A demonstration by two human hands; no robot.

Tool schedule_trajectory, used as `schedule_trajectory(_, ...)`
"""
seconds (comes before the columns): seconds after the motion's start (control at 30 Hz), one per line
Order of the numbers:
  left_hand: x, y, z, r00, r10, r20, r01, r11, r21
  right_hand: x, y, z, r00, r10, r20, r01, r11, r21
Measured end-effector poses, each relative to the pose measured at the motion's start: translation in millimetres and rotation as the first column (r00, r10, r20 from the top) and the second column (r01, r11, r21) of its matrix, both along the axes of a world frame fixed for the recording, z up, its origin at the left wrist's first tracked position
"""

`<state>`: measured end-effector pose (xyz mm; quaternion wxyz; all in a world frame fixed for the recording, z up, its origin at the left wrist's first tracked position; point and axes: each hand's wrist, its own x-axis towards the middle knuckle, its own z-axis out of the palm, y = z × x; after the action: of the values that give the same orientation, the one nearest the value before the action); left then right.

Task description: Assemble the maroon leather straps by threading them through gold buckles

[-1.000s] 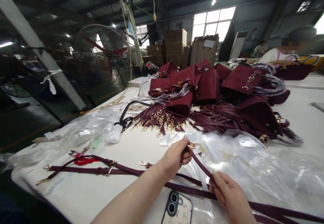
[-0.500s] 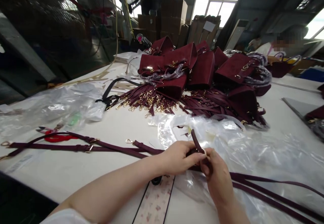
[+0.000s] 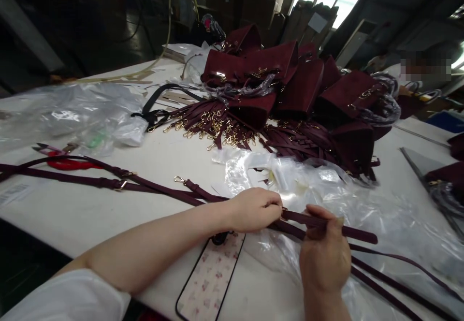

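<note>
My left hand point(image 3: 255, 210) is closed around a burgundy strap point(image 3: 358, 234) close to its small gold buckle point(image 3: 284, 211). A short way to the right, my right hand point(image 3: 326, 255) pinches the same strap between thumb and fingers, and the strap's rounded tip sticks out past it. More burgundy straps run under both hands across the table. To the left, two straps with gold buckles point(image 3: 121, 184) lie side by side, and a gold snap hook point(image 3: 179, 179) ends another. Below my left wrist lies a phone in a flowered case point(image 3: 213, 277).
Burgundy handbags point(image 3: 300, 89) are heaped at the back of the table point(image 3: 155, 258). A bundle of straps with gold hooks point(image 3: 217, 130) lies before them. Clear plastic bags point(image 3: 384, 224) spread right, others left. Red-handled pliers point(image 3: 68, 161) lie at left. A person is at the far right.
The strap end, which stood up between my hands, now lies flat, pointing right. My right hand has moved right along it, away from my left hand. The view has tilted down.
</note>
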<state>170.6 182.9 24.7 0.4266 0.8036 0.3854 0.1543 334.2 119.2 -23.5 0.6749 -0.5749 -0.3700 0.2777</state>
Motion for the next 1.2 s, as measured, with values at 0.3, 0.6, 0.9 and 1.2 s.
schedule_trajectory(0.3, 5.1, -3.3, -9.4, 0.990, 0.099, -0.097, -0.079, 0.979, 0.186, 4.4, -2.5, -1.1, 0.991, 0.011, -0.135, -0.007, 0.999, 0.036)
schedule_trajectory(0.6, 4.4, -4.9, -8.5, 0.990, 0.111, -0.085, -0.088, 0.968, 0.233, 7.6, -1.1, -2.6, 0.978, 0.063, -0.199, -0.057, 0.998, 0.035)
schedule_trajectory(0.9, 6.9, -11.0, -4.1, 0.972, 0.157, -0.173, -0.104, 0.953, 0.285, 1.8, -9.8, -13.3, 0.980, 0.089, 0.179, -0.095, 0.995, 0.024)
schedule_trajectory(1.2, 1.9, -12.8, 2.3, 0.998, 0.058, -0.010, -0.056, 0.990, 0.128, 10.3, -10.0, 5.6, 0.977, 0.200, 0.077, -0.204, 0.978, 0.051)
